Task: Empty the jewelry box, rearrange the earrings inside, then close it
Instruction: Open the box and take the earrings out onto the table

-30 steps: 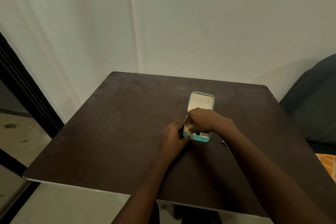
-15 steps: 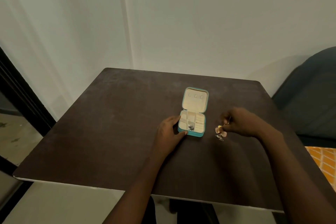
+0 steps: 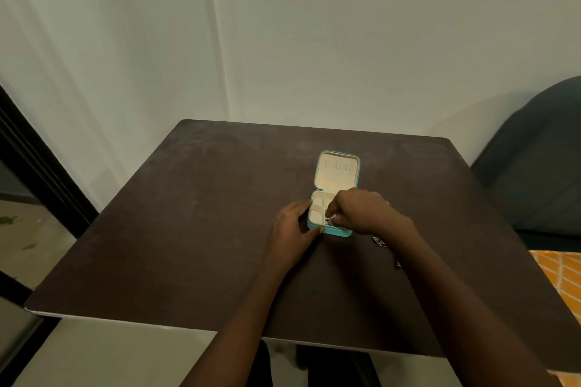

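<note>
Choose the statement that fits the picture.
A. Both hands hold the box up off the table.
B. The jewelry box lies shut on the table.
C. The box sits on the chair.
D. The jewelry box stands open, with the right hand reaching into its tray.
D: the jewelry box has its lid raised, and the right hand reaches into its tray while the left hand steadies its side on the table.

A single head-worn view looks forward and down from above the near edge of the dark table (image 3: 195, 229), with both forearms running up from the bottom of the frame toward the middle. The fingers (image 3: 334, 206) sit near the centre, small and fairly far from the lens. Beyond the fingers the wide angle takes in the pale wall (image 3: 314, 41); there is no second view to share anything with.
</note>
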